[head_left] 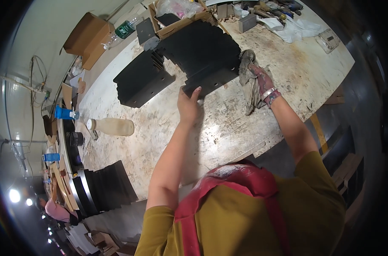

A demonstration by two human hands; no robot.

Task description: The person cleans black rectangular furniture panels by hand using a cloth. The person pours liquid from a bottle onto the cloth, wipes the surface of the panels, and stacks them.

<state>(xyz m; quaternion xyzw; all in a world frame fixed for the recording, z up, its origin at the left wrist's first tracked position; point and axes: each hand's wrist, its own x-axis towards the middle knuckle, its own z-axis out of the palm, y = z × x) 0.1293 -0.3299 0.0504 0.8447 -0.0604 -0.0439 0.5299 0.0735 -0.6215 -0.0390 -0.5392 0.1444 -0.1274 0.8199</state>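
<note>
My left hand (188, 106) grips the near left corner of a large black bent panel (200, 49), thumb on its face and the other fingers partly hidden behind the edge. A dirty grey rag (248, 81) is bunched in my right hand (262, 80), which wears a stained, patterned glove. The rag touches or lies close against the panel's right end. To the left, another black panel (142, 81) with small holes along its bent flange lies apart from my hands. Both rest on a stained whitish table (219, 132).
A cloudy plastic bottle (113, 126) lies on the table's left part. Black panels (106, 187) are stacked at the near left edge. Along the far side are an open cardboard box (181, 23), a grey block (247, 23) and scattered tools (275, 9). A person (59, 211) is at the far left.
</note>
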